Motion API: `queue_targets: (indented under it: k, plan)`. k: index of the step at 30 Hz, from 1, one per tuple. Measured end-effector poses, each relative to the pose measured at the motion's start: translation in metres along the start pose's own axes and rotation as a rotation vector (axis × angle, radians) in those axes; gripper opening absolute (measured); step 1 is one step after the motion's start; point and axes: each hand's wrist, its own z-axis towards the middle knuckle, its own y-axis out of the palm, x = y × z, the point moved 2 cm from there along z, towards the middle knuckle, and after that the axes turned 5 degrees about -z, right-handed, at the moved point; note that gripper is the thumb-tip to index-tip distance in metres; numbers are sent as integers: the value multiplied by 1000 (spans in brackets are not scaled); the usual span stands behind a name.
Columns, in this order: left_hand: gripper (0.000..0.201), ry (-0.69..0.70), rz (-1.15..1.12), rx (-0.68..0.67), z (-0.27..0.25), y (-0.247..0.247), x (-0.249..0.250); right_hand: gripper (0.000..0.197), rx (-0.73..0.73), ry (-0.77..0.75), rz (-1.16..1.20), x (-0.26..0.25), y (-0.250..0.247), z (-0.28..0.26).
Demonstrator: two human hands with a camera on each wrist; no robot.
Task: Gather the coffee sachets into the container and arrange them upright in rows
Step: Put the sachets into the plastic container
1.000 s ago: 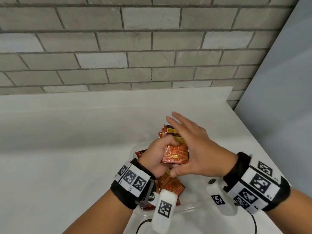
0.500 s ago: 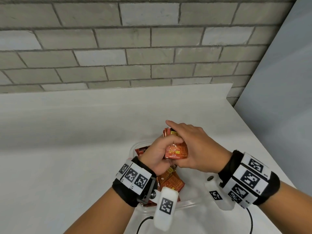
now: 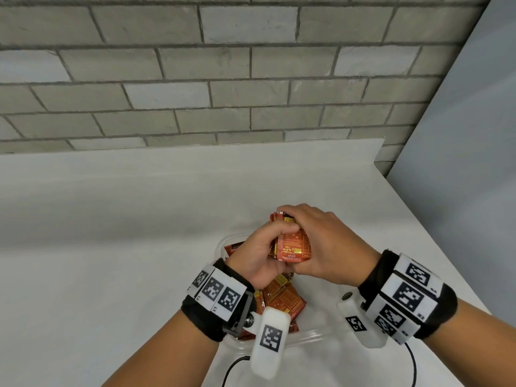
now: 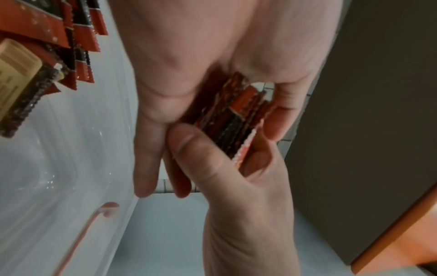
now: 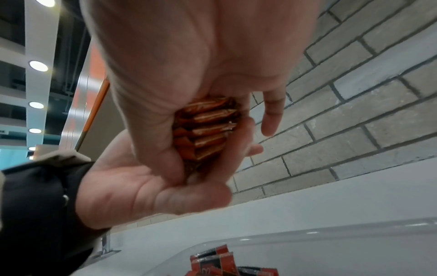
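Fingers of both hands curled round one bundle of coffee sachets, left hand and right hand clamping it from either side, raised over the clear container on the white table. Inside, more sachets lying loose and overlapping, none visibly upright. Gathering apparently near done; standing everything in rows seemingly all left to do.

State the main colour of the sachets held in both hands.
Red-orange, with gold print; the sachets show best in the head view.
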Motion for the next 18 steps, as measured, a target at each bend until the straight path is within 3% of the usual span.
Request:
queue_targets:
  k: [4,7,12,18]
  plan:
    - [11,8,73,44,2,-2,-4,93,-24,15,39,0,5,0]
    - [11,11,39,44,2,-6,-6,96,-59,69,232,2,1,-5]
    - [32,-24,0,-61,-2,-13,-2,51,130,209,388,16,-9,-9]
    - [37,-39,-47,-47,-1,-19,-6,32,121,292,670,26,-4,-9]
